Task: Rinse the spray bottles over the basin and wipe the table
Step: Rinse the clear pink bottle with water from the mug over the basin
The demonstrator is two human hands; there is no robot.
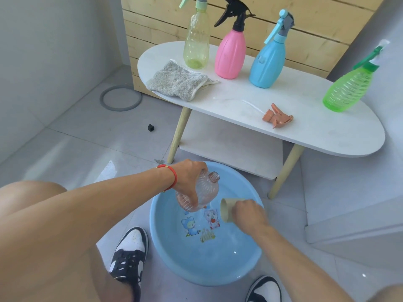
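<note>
Our arms are bare and we wear little.
On the wrist of our left hand (187, 175) sits a thin red cord bracelet (172, 174) with a small gold bead. Our right hand (248, 212) wears nothing. Both knees are uncovered. Our sneakers (130, 251) are black and white, low-cut, with black laces and slightly scuffed white toes.

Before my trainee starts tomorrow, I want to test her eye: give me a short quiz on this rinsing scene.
1. How many spray bottles stand on the table?
2. True or false: the left hand holds a capped bottle.
3. What does the right hand hold: A cloth, B cup, C nozzle?

Key:
1. Four.
2. False; the clear bottle is open, over the basin.
3. B, the cup.
</note>
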